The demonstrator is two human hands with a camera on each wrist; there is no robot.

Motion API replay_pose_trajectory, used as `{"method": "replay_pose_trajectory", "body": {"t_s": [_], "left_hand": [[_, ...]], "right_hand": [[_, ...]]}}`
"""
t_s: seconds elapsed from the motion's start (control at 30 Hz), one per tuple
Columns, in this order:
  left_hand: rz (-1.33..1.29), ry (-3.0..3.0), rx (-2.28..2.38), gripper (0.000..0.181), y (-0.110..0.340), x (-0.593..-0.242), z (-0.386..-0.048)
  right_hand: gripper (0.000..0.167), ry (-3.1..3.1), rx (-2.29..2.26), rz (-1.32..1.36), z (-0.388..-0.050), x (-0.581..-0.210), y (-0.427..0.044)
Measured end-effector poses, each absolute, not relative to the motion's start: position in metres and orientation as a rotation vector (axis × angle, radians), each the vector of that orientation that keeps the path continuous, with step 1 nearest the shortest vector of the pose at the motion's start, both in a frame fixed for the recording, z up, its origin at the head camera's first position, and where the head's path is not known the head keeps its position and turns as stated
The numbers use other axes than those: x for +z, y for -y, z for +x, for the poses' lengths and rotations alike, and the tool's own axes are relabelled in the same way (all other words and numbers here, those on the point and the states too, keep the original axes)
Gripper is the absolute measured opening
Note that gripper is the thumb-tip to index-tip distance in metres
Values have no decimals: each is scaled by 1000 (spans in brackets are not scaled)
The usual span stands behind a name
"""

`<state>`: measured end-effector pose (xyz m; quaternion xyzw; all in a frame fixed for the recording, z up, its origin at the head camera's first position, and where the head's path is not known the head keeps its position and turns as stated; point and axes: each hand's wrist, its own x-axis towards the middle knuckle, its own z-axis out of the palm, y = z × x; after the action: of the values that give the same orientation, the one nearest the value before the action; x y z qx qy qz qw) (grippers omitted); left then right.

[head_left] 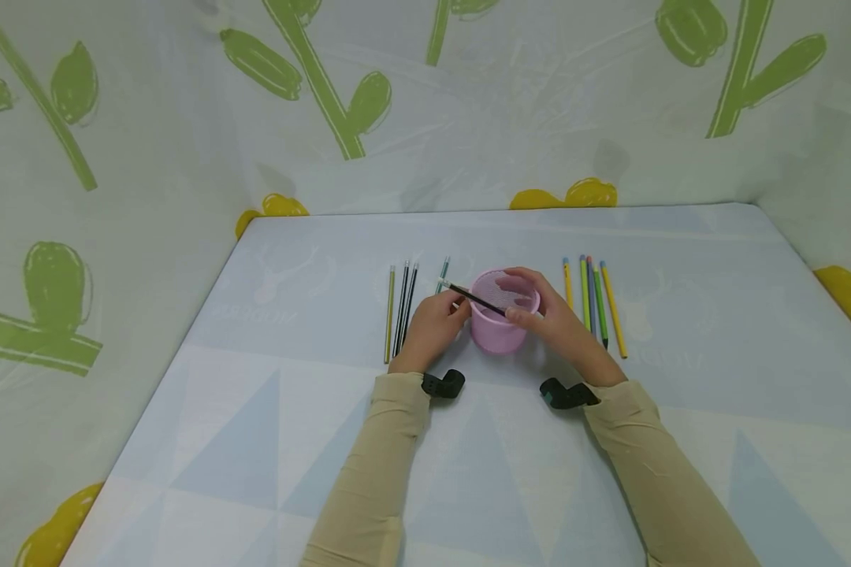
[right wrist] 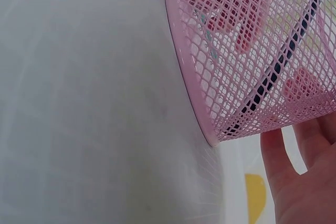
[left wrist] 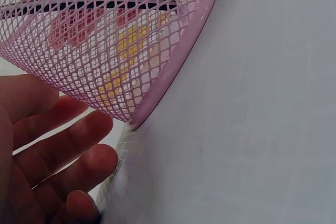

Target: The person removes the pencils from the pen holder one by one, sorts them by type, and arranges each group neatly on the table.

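A pink mesh pencil cup (head_left: 498,339) stands on the table between both hands. One black pencil (head_left: 475,299) leans inside it, its pale end sticking out over the left rim; its lower end shows through the mesh near the base in the right wrist view. The right hand (head_left: 556,323) grips the cup's right side, thumb in front and fingers curved round the far rim. At the left side is the left hand (head_left: 432,327), close against the mesh. In the left wrist view its fingers (left wrist: 79,166) are loosely bent, most of them apart from the cup.
Left of the cup lie several dark and olive pencils (head_left: 400,307), with a teal pencil (head_left: 445,268) behind the left hand. Several yellow, green and blue pencils (head_left: 594,299) lie on the right. A patterned cloth wall (head_left: 468,142) closes off the back of the table (head_left: 326,291).
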<state>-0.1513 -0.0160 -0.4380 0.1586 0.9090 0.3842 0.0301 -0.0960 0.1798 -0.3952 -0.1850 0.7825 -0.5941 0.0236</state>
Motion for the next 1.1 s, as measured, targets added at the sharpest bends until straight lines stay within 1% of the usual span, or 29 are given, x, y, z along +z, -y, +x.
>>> {"method": "replay_pose_trajectory", "body": {"t_s": [0.17, 0.43, 0.53, 0.8, 0.87, 1.1], "left_hand": [[482, -2806, 1178, 20, 16, -438, -152], [481, -2809, 1179, 20, 17, -438, -151], [484, -2805, 1187, 20, 17, -438, -151], [476, -2799, 1188, 21, 16, -438, -151], [477, -2802, 1185, 21, 16, -439, -151], [487, -2815, 1176, 20, 16, -440, -152]], "right_hand": [[52, -2414, -1847, -566, -98, -399, -181], [52, -2422, -1843, -556, -110, -421, -187], [51, -2422, -1843, -547, -109, -420, -187], [52, -2418, -1836, -539, -96, -398, -181], [52, -2422, -1835, -534, -97, -398, -181], [52, -2452, -1812, -525, -109, -419, -187]]}}
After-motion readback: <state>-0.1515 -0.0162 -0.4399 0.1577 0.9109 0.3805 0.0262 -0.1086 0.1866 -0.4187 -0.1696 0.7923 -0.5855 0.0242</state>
